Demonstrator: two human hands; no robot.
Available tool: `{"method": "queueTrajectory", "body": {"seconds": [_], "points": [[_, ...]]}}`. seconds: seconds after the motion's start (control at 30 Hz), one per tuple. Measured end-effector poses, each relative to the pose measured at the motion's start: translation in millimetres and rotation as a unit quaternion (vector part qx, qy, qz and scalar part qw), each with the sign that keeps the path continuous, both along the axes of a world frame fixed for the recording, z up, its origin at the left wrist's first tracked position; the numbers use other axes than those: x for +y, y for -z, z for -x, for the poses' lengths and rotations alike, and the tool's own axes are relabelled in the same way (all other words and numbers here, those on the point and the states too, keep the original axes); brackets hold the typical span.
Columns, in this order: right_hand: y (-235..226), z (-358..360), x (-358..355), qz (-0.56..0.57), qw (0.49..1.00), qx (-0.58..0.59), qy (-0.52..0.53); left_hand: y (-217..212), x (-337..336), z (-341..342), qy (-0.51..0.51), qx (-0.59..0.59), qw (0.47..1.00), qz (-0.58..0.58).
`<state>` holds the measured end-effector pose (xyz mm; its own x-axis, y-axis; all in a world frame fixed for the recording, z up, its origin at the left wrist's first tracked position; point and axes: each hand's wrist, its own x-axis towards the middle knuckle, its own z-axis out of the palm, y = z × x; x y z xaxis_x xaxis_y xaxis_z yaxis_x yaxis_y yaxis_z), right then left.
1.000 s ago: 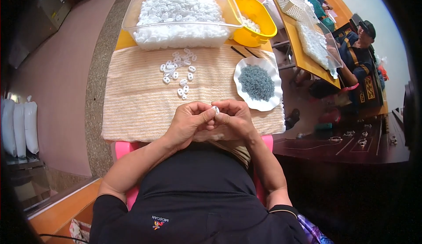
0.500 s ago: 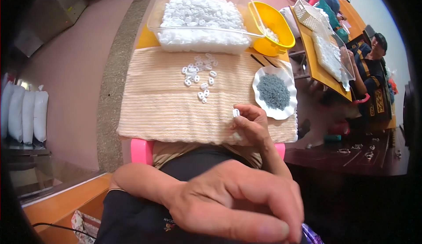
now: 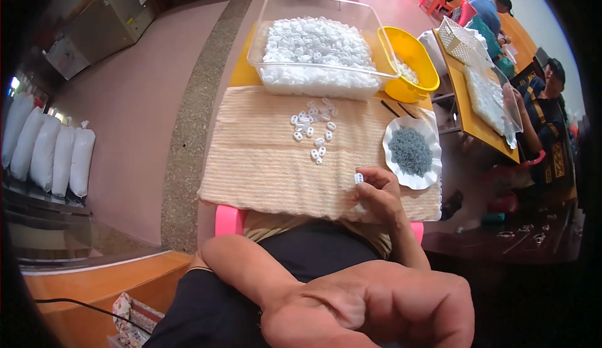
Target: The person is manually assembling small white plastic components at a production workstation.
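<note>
My right hand [image 3: 379,191] is above the cloth's right front part, closed in a pinch. Between its thumb and fingers is a small white two-hole plastic piece [image 3: 359,178]. My left hand [image 3: 376,304] looms large at the lower edge, close to the camera. Its fingers are curled over, and their tips are cut off by the picture's edge, so anything in them is hidden. Similar loose white oval pieces [image 3: 320,142] lie scattered mid-cloth. Right of them, a white wavy-rimmed dish [image 3: 431,179] holds a heap of tiny grey-blue bits [image 3: 410,151].
A striped cloth [image 3: 263,179] covers the table. At its back stand a clear bin [image 3: 320,75] full of white pieces and a yellow basin [image 3: 423,66]. Two dark sticks [image 3: 392,108] lie behind the dish. Another person [image 3: 539,103] sits at a table on the right.
The whole view has shifted, so the table sits farther right and lower. My left hand's fingers have curled, their tips dropping out of the picture. My right hand keeps its white piece.
</note>
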<state>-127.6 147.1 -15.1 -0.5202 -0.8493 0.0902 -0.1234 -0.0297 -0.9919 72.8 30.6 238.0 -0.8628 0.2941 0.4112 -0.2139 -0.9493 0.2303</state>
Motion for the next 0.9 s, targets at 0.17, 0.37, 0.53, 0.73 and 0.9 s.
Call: {"method": "queueTrajectory", "body": {"seconds": [0.17, 0.37, 0.53, 0.73, 0.9], "points": [[-3.1, -0.8, -5.3, -0.029, 0.990, 0.138, -0.007, -22.2, 1.8, -12.5, -0.018, -0.139, 0.987, -0.073], [-11.1, -2.7, -3.0, -0.001, 0.999, 0.050, -0.007, 8.3, 15.6, 3.7, -0.050, 0.040, 0.990, -0.127], [-16.7, 3.3, -2.4, -0.007, 0.986, 0.165, 0.036, 31.1, 8.0, 7.2, -0.090, 0.001, 0.996, -0.018], [-56.1, 34.0, 8.2, -0.010, 0.939, 0.245, 0.241, 77.9, -2.8, 28.0, -0.232, -0.134, 0.955, 0.126], [-130.8, 53.6, -9.3, 0.000, 0.899, 0.287, 0.332, 126.4, -22.3, 42.4, -0.321, -0.187, 0.910, 0.185]]}}
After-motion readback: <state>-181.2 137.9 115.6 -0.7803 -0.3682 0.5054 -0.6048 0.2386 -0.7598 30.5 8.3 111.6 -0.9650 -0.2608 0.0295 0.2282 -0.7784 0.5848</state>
